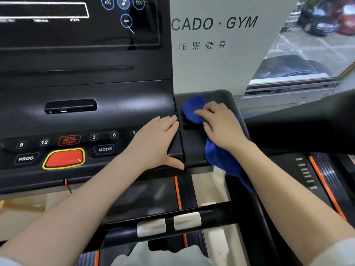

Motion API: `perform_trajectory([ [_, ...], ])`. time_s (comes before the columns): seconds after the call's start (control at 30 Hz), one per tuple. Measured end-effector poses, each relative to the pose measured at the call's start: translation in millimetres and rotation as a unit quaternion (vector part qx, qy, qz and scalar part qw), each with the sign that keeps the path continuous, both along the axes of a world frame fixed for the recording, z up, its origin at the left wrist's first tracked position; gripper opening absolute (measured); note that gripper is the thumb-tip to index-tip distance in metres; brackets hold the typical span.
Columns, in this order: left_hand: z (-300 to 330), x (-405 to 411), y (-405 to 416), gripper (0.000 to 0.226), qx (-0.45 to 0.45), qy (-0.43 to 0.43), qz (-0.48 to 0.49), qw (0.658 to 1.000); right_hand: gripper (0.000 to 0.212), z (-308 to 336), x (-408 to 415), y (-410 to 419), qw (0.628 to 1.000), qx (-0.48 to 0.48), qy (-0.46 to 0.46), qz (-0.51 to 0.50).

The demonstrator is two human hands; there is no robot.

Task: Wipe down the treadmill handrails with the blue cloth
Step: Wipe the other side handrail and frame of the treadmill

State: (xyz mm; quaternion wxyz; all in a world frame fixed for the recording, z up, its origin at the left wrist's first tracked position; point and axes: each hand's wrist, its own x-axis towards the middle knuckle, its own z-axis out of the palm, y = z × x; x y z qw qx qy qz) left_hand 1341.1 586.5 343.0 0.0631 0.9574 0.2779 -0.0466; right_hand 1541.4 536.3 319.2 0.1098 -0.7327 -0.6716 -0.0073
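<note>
A blue cloth (193, 107) lies bunched on the black side tray (221, 96) at the right of the treadmill console, with one end hanging off the front edge. My right hand (221, 123) presses down on the cloth with its fingers spread over it. My left hand (155, 140) lies flat on the console's right edge, thumb hooked under the front lip. The right handrail (299, 127) runs off to the right from the tray. A front crossbar with two silver grip sensors (169, 223) lies below my forearms.
The console panel (76, 116) holds a red stop button (64, 158), numbered keys and MODE and PROG keys. A dark display rises above it. A white gym banner and a window stand behind. The treadmill deck with orange stripes lies below.
</note>
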Motion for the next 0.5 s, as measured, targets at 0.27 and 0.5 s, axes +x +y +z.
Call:
perform_trajectory([
  [0.27,3,-5,9,0.114,-0.011,-0.056,-0.017,0.998,0.036,10,-11,5,0.998,-0.042,-0.009,0.051],
  [0.5,1,-6,9,0.113,-0.029,-0.057,-0.011,0.998,0.037,17,-9,-4,0.994,-0.093,-0.056,0.015],
])
